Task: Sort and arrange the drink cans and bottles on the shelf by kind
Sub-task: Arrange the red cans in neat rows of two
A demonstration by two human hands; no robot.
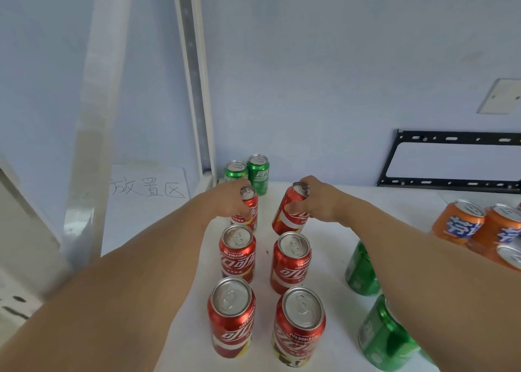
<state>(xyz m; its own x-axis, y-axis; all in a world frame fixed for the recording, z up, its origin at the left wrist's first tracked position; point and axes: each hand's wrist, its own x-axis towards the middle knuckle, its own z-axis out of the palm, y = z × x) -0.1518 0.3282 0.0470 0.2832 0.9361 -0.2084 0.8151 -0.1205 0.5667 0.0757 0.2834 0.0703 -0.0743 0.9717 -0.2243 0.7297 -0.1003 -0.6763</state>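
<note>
Even, soft, cool-blue light, bright overall; no hard shadows on the white shelf (324, 259). Small glare spots on the lids of the red cans (236, 261). Strong wide-angle bend: the shelf post (194, 75) left of the cans leans. The left frame edge is smeared; the forearms nearest the camera are soft.

You see six red cola cans (237, 252) in two columns on the white shelf (324, 225); the far right one (290, 208) is tilted. Two green cans (258, 173) stand behind, two more (361, 270) right, orange cans (458, 220) far right.
</note>
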